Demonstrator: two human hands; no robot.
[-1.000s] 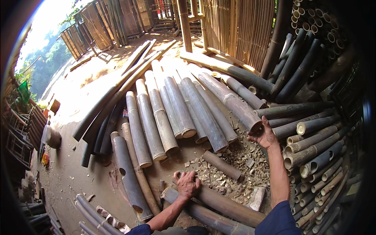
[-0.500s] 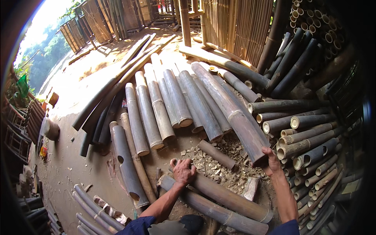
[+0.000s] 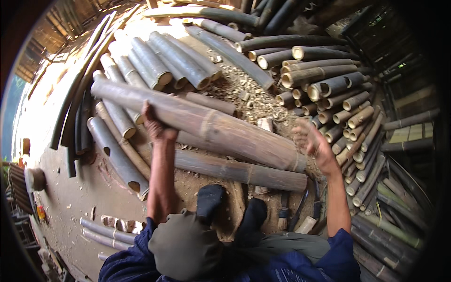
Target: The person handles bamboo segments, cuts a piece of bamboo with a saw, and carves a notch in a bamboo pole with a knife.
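A thick brown bamboo section (image 3: 206,123) slants crosswise in front of me, its left end higher in view than its right. My left hand (image 3: 159,126) is closed on its near side, left of the middle, with part of the grip hidden behind the bamboo. Beside the right end, my right hand (image 3: 314,143) is open, fingers spread and slightly blurred, holding nothing. Below the section lies another bamboo length (image 3: 244,171), and one more between them is mostly covered. A short, thin bamboo piece (image 3: 211,103) rests just beyond.
A bamboo tube with cut holes (image 3: 117,157) lies left, near a row of bamboo sections (image 3: 150,66). Stacked bamboo (image 3: 324,70) fills the right side. Wood chips (image 3: 251,91) cover the ground beyond. My dark-covered feet (image 3: 210,202) stand close, near a short handled tool (image 3: 283,211).
The thick bamboo section has swung from pointing away to lying crosswise. My left hand has moved from the bamboo below onto it; my right hand has released its end. The view has tilted down.
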